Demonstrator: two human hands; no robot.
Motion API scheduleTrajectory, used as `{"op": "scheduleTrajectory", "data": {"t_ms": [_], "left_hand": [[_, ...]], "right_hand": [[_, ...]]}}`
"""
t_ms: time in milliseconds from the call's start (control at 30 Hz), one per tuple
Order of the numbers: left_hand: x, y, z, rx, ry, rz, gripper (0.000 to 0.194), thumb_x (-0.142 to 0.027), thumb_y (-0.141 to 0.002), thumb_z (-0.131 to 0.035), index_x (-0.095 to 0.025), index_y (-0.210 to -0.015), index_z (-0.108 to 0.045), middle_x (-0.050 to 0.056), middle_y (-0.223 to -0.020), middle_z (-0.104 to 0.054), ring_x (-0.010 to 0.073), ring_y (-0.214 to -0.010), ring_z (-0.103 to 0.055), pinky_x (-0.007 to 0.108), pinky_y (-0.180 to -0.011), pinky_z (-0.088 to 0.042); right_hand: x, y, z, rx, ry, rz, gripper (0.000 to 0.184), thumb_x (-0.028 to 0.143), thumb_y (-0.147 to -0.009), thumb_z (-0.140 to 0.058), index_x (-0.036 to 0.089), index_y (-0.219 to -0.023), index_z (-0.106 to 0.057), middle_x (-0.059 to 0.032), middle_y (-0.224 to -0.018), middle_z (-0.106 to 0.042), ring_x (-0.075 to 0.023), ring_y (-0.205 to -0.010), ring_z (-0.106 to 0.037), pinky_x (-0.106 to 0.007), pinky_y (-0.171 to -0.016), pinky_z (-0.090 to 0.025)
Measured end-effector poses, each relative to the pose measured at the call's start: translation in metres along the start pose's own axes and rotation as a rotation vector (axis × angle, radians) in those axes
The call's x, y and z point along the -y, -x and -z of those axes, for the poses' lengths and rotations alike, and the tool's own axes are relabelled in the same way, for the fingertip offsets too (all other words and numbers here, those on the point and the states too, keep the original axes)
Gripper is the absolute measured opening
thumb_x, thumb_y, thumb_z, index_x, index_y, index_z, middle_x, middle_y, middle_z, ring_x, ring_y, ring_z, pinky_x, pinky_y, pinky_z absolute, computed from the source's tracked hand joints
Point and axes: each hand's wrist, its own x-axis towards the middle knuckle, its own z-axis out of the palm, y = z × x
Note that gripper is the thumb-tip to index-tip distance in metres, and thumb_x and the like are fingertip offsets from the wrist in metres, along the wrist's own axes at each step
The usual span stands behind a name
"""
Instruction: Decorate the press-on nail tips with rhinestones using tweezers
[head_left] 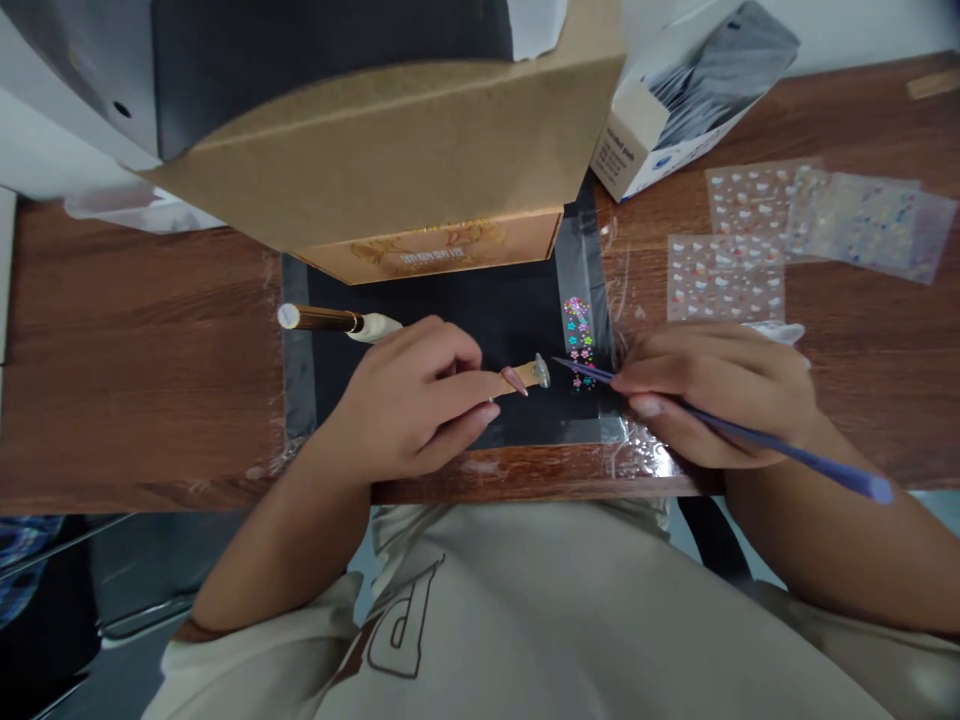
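My left hand (420, 400) pinches a short wooden stick (529, 374) over the black mat (517, 310). At the stick's far end sits a shiny, glittery false nail (541, 371). A pinkish pointed nail (514, 380) shows close to my fingertips; whether it is my own cannot be told. My right hand (712, 390) is closed around slim purple tweezers (780, 445). Their pointed tip is just right of the glittery nail, apart from it. Beneath the tweezers, a strip of colourful flower stickers (580, 340) lies along the mat's right edge.
A bottle with a gold-brown cap (322, 318) lies left, partly behind my left hand. A large cardboard box (420, 150) stands at the back. Right of it are an alcohol pads box (637, 150) and several clear sticker sheets (726, 280). Clear tape (652, 455) edges the mat.
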Motion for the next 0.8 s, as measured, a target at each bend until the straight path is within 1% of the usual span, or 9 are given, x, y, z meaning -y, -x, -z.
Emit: {"op": "scheduleTrajectory", "data": {"t_ms": [67,167,300,433,533,600,700,733,800], "left_hand": [[-0.006,-0.006,-0.002,0.085,-0.065,0.03,0.018,-0.03,-0.094,-0.056,-0.024,-0.106,-0.068,0.005,-0.091,-0.063,0.0191,-0.078,-0.054,0.035,-0.067,-0.047],[-0.013,-0.013,-0.005,0.136,-0.123,0.065,0.022,-0.035,-0.095,-0.056,-0.024,-0.108,-0.069,0.007,-0.095,-0.063,0.0229,-0.084,-0.054,0.041,-0.073,-0.047],[-0.015,-0.015,-0.007,0.169,-0.16,0.076,0.023,-0.037,-0.095,-0.055,-0.025,-0.108,-0.069,0.008,-0.097,-0.062,0.0252,-0.089,-0.053,0.043,-0.075,-0.044],[-0.014,-0.017,-0.01,0.19,-0.177,0.063,0.025,-0.041,-0.096,-0.054,-0.026,-0.109,-0.068,0.008,-0.099,-0.062,0.0255,-0.09,-0.053,0.042,-0.075,-0.042],[-0.012,-0.018,-0.011,0.178,-0.174,0.068,0.025,-0.044,-0.096,-0.054,-0.025,-0.106,-0.068,0.008,-0.097,-0.062,0.0254,-0.089,-0.053,0.042,-0.075,-0.042],[-0.01,-0.018,-0.011,0.127,-0.169,0.084,0.024,-0.043,-0.095,-0.056,-0.023,-0.104,-0.067,0.007,-0.095,-0.062,0.0249,-0.086,-0.053,0.042,-0.073,-0.042],[-0.007,-0.016,-0.009,0.006,-0.159,0.123,0.024,-0.041,-0.093,-0.059,-0.02,-0.104,-0.064,0.007,-0.094,-0.06,0.0242,-0.084,-0.053,0.042,-0.072,-0.043],[-0.006,-0.015,-0.009,-0.018,-0.154,0.139,0.024,-0.04,-0.093,-0.06,-0.02,-0.105,-0.063,0.007,-0.094,-0.06,0.0241,-0.084,-0.054,0.042,-0.072,-0.044],[-0.005,-0.014,-0.008,-0.019,-0.14,0.167,0.024,-0.041,-0.093,-0.059,-0.021,-0.105,-0.062,0.007,-0.096,-0.06,0.0237,-0.084,-0.054,0.042,-0.073,-0.045]], "right_hand": [[-0.001,0.001,0.0,-0.07,0.056,0.003,0.011,0.009,-0.089,-0.058,0.017,-0.097,-0.061,-0.0041,-0.078,-0.067,-0.0154,-0.07,-0.062,-0.029,-0.064,-0.055],[-0.004,0.003,-0.001,-0.133,0.111,-0.005,0.013,0.01,-0.088,-0.06,0.018,-0.098,-0.062,-0.0028,-0.077,-0.066,-0.0152,-0.069,-0.063,-0.029,-0.063,-0.054],[-0.003,0.003,-0.001,-0.146,0.161,-0.014,0.013,0.008,-0.087,-0.06,0.017,-0.096,-0.062,-0.0032,-0.078,-0.067,-0.0148,-0.068,-0.062,-0.029,-0.062,-0.054],[0.001,-0.001,0.0,-0.138,0.205,-0.04,0.012,0.011,-0.088,-0.059,0.021,-0.095,-0.06,-0.0014,-0.077,-0.067,-0.0153,-0.066,-0.061,-0.03,-0.061,-0.054],[0.004,-0.003,0.001,-0.104,0.188,-0.048,0.008,0.013,-0.09,-0.057,0.02,-0.093,-0.059,-0.0014,-0.077,-0.067,-0.0154,-0.068,-0.062,-0.03,-0.062,-0.053],[0.003,-0.003,0.001,-0.055,0.152,-0.034,0.006,0.014,-0.092,-0.055,0.019,-0.093,-0.058,-0.0026,-0.079,-0.067,-0.0151,-0.07,-0.063,-0.029,-0.064,-0.053],[0.001,-0.002,-0.002,0.005,0.079,-0.009,0.005,0.017,-0.095,-0.053,0.018,-0.093,-0.057,-0.003,-0.078,-0.065,-0.0146,-0.068,-0.061,-0.029,-0.062,-0.05],[0.0,-0.002,-0.003,0.02,0.057,-0.005,0.006,0.017,-0.096,-0.052,0.018,-0.092,-0.056,-0.0025,-0.076,-0.063,-0.0147,-0.066,-0.06,-0.029,-0.061,-0.049],[-0.002,-0.001,-0.005,0.036,0.023,0.005,0.006,0.017,-0.096,-0.052,0.019,-0.09,-0.054,-0.0014,-0.072,-0.061,-0.0147,-0.064,-0.057,-0.029,-0.06,-0.048]]}}
